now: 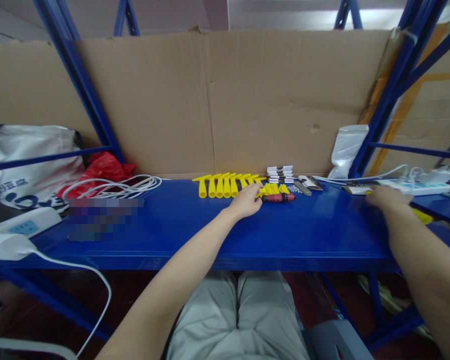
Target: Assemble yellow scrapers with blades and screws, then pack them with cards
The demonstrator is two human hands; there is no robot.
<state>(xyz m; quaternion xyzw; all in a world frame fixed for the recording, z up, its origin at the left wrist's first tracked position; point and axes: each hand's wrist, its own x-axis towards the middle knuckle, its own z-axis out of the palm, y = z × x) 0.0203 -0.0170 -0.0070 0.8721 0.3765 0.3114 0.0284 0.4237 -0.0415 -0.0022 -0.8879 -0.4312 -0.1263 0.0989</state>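
My left hand (246, 201) reaches over the table beside a row of yellow cone-ended plastic pieces (223, 187). Its thumb and fingers are bent and a little apart, next to a group of smaller yellow pieces (273, 189). Just right of the thumb lies a red-and-black screwdriver-like tool (279, 198). At the right, my right hand (389, 198) is blurred over the table edge by a white power strip (416, 187). A bit of yellow shows at its fingertips; whether it grips this I cannot tell.
White-and-black packets (280, 174) are stacked behind the tool, with a small grey piece (303, 188) nearby. A white pouch (348, 151) leans by the right post. Coiled white cable (135, 186), a red bag (107, 167) and a white bag (37, 165) are leftward. Cardboard (266, 100) walls the back.
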